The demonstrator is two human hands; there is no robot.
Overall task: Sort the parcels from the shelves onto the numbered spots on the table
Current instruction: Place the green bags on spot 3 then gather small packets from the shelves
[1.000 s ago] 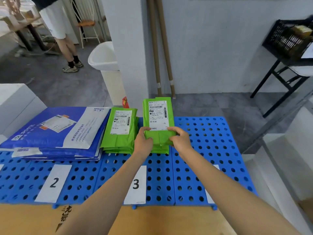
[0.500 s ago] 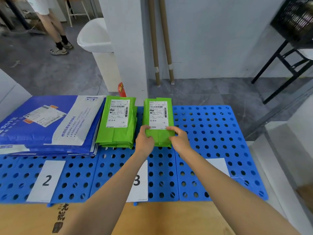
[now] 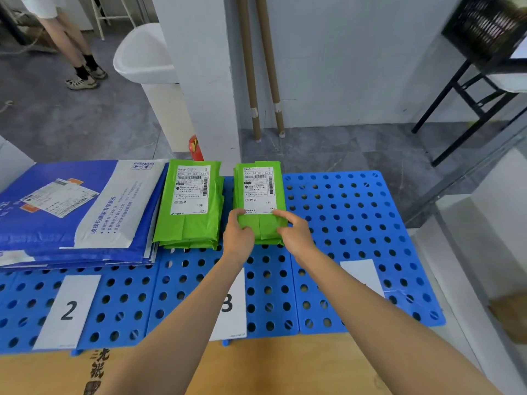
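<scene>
Two piles are lying on the left part of the blue perforated mat [image 3: 356,223]. A stack of large blue mailers [image 3: 71,212] is sitting behind the card marked 2 [image 3: 68,309]. Just beside it to the right, a pile of green parcels [image 3: 191,206] is resting with a white label facing up. The card marked 3 [image 3: 232,303] is lying near the mat's front edge, and the person's left forearm is hiding part of it.

Right of that pile, with a narrow strip of blue showing between them, the held green parcel [image 3: 259,195] is lying flat, label up, behind the card marked 3. The left hand [image 3: 238,238] is gripping its near left corner. Its thumb is pressing on top beside the label's lower left corner, and its other fingers are curling round the parcel's edge. The right hand [image 3: 296,235] is gripping the near right corner. Its index finger is reaching across the top to the label's lower right corner, and its thumb is pushing against the near end. Both hands are closing firmly on this one parcel. Whether they are lifting it clear of the mat cannot be told.

Further right, a blank white card [image 3: 362,275] is lying on the mat, and the right forearm is covering its near corner. Beyond the table's right end, a black crate [image 3: 490,24] is sitting blurred on a dark frame.
</scene>
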